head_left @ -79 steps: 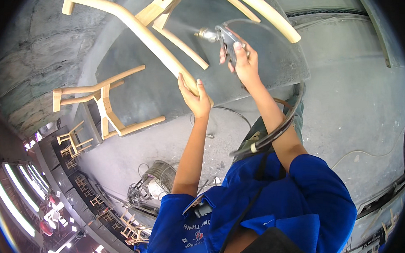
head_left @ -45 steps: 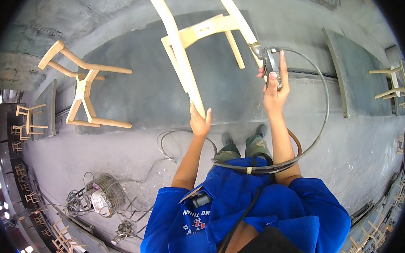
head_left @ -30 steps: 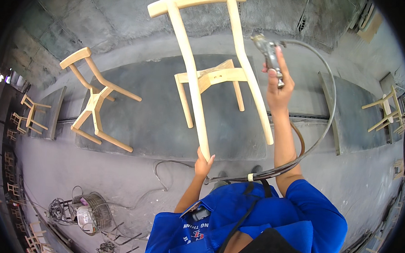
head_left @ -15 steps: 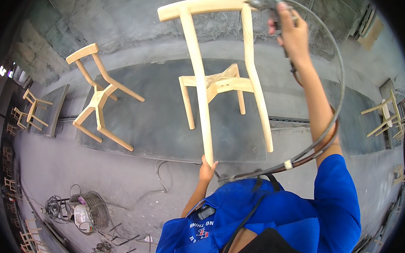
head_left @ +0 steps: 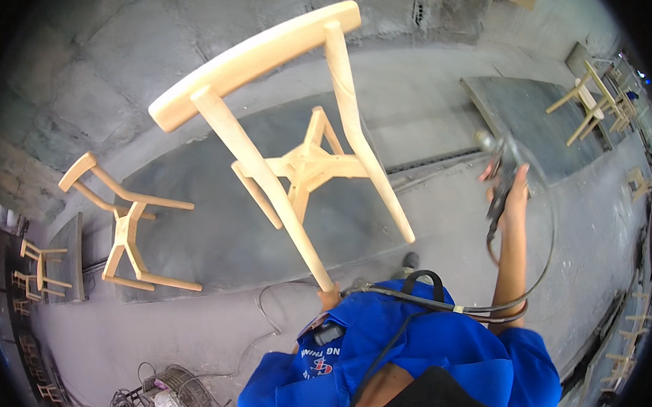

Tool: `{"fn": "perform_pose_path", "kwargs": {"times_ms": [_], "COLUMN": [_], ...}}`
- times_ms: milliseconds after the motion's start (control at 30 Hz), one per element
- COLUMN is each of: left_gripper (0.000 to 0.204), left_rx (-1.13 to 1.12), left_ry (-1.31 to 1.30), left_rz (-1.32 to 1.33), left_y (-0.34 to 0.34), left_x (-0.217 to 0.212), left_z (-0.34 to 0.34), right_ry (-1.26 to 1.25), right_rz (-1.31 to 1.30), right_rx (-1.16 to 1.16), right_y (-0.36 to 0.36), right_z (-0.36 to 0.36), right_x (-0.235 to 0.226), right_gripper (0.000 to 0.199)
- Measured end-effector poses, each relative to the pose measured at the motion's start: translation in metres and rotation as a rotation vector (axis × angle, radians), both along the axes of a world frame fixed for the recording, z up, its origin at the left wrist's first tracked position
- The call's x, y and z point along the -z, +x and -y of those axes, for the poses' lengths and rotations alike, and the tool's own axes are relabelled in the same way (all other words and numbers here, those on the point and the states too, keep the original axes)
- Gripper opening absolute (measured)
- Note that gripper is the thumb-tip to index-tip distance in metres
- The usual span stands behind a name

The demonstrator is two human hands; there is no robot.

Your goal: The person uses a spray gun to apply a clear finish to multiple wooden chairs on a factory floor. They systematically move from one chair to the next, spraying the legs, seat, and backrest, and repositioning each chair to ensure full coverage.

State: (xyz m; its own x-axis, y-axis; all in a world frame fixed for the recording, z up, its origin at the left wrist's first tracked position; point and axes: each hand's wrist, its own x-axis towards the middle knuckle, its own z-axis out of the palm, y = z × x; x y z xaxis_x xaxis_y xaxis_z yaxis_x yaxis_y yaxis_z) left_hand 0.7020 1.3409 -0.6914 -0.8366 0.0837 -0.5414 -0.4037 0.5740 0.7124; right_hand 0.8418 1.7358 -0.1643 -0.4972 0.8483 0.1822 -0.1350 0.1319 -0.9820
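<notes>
Grey concrete workshop floor below me. My left hand (head_left: 328, 298) grips one leg end of a bare chair (head_left: 292, 154), tilting up-left; right hand (head_left: 514, 199), well apart, clasps a spray gun (head_left: 498, 176).

A second bare-wood chair frame (head_left: 122, 226) lies tipped on a dark grey floor mat (head_left: 214, 227) at left centre. More unfinished chair frames (head_left: 39, 269) stand at the far left edge, others (head_left: 597, 96) on a grey panel (head_left: 529, 118) at the upper right. A wire-caged fan (head_left: 172, 391) with loose cables sits at the lower left. Rough concrete floor (head_left: 450, 85) fills the rest.
</notes>
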Motion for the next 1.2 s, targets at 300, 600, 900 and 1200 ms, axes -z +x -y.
{"fn": "perform_pose_path", "kwargs": {"times_ms": [300,600,900,1200], "left_gripper": [0.104,0.063,0.066,0.062], "left_rx": [-0.004,0.875,0.376,0.037], "left_ry": [0.305,0.080,-0.042,-0.160], "left_rz": [0.042,0.411,0.126,-0.194], "left_y": [-0.188,-0.044,0.145,0.246], "left_x": [-0.078,-0.084,-0.207,-0.308], "left_z": [-0.079,-0.011,0.156,0.186], "right_ry": [-0.387,-0.452,-0.799,-0.832], "right_rz": [-0.012,-0.461,-0.037,0.168], "right_rx": [-0.127,-0.279,0.111,0.350], "right_y": [0.048,0.027,0.041,0.091], "right_z": [0.062,0.024,0.001,0.015], "right_x": [0.050,0.042,0.228,0.319], "right_gripper": [0.101,0.103,0.085,0.069]}}
